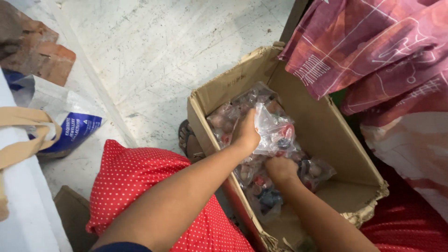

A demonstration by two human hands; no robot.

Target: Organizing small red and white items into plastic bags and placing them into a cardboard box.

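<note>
An open brown cardboard box [326, 140] stands on the floor, filled along its left side with several clear plastic packets [261, 193] of small red, blue and dark items. My left hand [246, 133] reaches into the box and grips one clear packet [276, 132], lifted slightly above the pile. Just below it, my right hand [281, 169] is down among the packets with its fingers closed on plastic; what it holds exactly is hidden.
My knee in red dotted cloth [135, 179] is left of the box, with a sandalled foot [189, 142] by the box wall. A white woven bag with tan handles [51, 123] lies at the left on the pale marbled floor [158, 51]. Patterned maroon fabric [373, 51] hangs over the box's right side.
</note>
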